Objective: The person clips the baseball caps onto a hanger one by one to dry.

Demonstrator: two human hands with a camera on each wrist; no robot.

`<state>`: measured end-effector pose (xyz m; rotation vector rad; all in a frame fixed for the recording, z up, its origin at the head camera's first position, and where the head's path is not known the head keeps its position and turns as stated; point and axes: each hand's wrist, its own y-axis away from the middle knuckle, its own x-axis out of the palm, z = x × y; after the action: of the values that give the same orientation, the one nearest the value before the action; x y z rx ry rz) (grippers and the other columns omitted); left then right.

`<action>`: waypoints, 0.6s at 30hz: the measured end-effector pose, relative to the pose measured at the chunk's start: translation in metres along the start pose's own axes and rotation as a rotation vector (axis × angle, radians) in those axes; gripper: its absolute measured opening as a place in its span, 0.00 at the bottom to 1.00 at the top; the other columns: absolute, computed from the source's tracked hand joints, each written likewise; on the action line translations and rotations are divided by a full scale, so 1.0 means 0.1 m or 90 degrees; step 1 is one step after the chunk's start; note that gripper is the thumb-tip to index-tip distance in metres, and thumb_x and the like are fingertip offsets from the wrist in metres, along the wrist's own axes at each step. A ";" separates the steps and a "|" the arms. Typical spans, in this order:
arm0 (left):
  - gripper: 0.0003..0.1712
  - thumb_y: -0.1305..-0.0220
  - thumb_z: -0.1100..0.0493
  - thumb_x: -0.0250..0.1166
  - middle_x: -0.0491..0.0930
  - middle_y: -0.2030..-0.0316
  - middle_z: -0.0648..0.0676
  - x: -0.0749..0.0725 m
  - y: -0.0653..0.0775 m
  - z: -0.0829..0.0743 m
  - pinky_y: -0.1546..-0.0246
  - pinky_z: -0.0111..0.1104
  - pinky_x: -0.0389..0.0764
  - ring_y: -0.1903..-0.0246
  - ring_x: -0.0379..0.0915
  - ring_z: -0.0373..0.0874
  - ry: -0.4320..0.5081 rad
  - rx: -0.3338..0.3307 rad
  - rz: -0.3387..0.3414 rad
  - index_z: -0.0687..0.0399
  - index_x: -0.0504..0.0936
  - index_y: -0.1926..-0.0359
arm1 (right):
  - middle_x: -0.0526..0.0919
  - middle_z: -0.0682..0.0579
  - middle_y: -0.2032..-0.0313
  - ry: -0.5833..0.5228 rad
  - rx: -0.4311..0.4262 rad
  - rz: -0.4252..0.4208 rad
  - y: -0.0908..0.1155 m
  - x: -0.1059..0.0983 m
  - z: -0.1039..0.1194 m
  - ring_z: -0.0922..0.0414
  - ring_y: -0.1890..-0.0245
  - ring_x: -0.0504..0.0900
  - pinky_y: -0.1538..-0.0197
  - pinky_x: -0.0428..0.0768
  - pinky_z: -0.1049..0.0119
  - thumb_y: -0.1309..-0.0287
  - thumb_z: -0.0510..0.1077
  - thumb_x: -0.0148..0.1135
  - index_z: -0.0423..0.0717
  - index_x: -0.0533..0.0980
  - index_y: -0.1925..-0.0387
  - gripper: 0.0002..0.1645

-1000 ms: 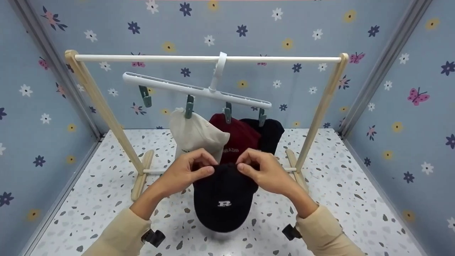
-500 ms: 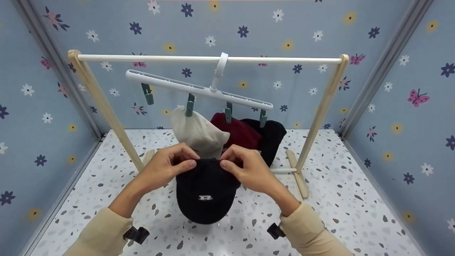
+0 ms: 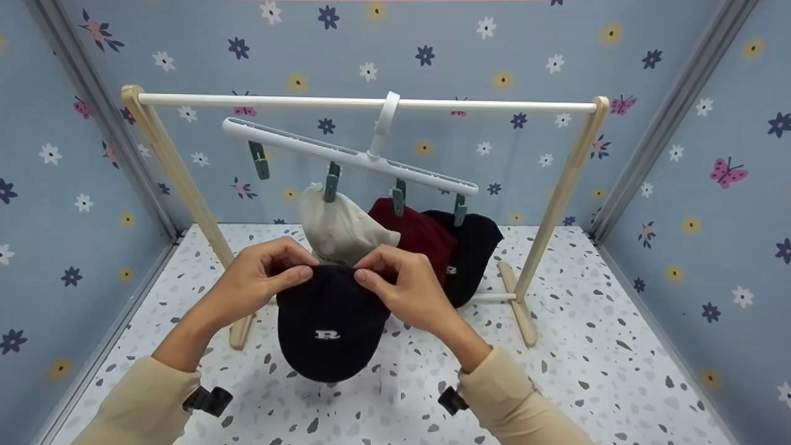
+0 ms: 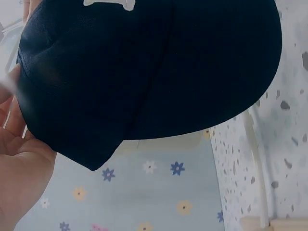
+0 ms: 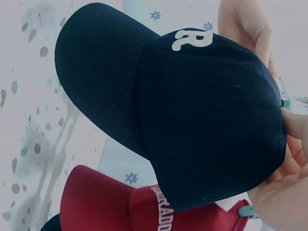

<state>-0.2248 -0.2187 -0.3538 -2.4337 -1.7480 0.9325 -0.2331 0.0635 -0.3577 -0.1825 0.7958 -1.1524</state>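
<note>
A black cap (image 3: 327,324) with a white letter R hangs from both hands, brim down, above the speckled floor. My left hand (image 3: 262,278) pinches its top edge on the left and my right hand (image 3: 395,287) pinches it on the right. The left wrist view is filled by the cap (image 4: 149,72), with my palm (image 4: 19,168) at its edge. In the right wrist view the cap (image 5: 192,110) hangs in front of a red cap (image 5: 120,207). Behind, a white clip hanger (image 3: 349,157) on the rack bar holds a beige cap (image 3: 343,225), the red cap (image 3: 420,232) and another black cap (image 3: 473,250).
The wooden rack (image 3: 173,167) with a white top bar (image 3: 364,102) stands across the speckled floor (image 3: 587,346). The hanger's leftmost green clip (image 3: 259,162) holds nothing. Blue flowered walls close in the left, back and right sides.
Both hands have carried the black cap to the left and slightly upward, closer to the beige cap. The hanging caps have swung a little.
</note>
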 end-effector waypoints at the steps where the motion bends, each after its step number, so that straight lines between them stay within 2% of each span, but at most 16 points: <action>1: 0.06 0.25 0.59 0.68 0.86 0.57 0.53 -0.03 0.00 0.00 0.65 0.31 0.81 0.67 0.79 0.45 0.001 -0.002 0.001 0.50 0.87 0.50 | 0.88 0.60 0.65 -0.003 0.001 0.001 -0.01 0.02 0.01 0.62 0.67 0.81 0.60 0.80 0.66 0.30 0.42 0.71 0.46 0.87 0.59 0.04; 7: 0.07 0.25 0.59 0.68 0.86 0.58 0.54 -0.17 -0.02 0.00 0.64 0.31 0.82 0.66 0.81 0.45 -0.014 -0.005 -0.003 0.53 0.87 0.50 | 0.89 0.58 0.66 0.004 0.007 0.006 -0.11 0.08 0.08 0.62 0.67 0.82 0.59 0.81 0.66 0.30 0.40 0.70 0.46 0.87 0.58 0.03; 18: 0.08 0.25 0.56 0.68 0.86 0.55 0.51 -0.35 -0.07 -0.02 0.61 0.29 0.82 0.62 0.81 0.45 -0.079 -0.017 -0.041 0.51 0.88 0.49 | 0.88 0.57 0.67 0.040 0.024 -0.002 -0.36 0.18 0.18 0.64 0.68 0.80 0.60 0.80 0.68 0.30 0.40 0.70 0.45 0.87 0.59 0.03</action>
<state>-0.2368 -0.2464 -0.3340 -2.3670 -1.8769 1.0832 -0.2450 0.0285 -0.3348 -0.1161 0.8286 -1.1798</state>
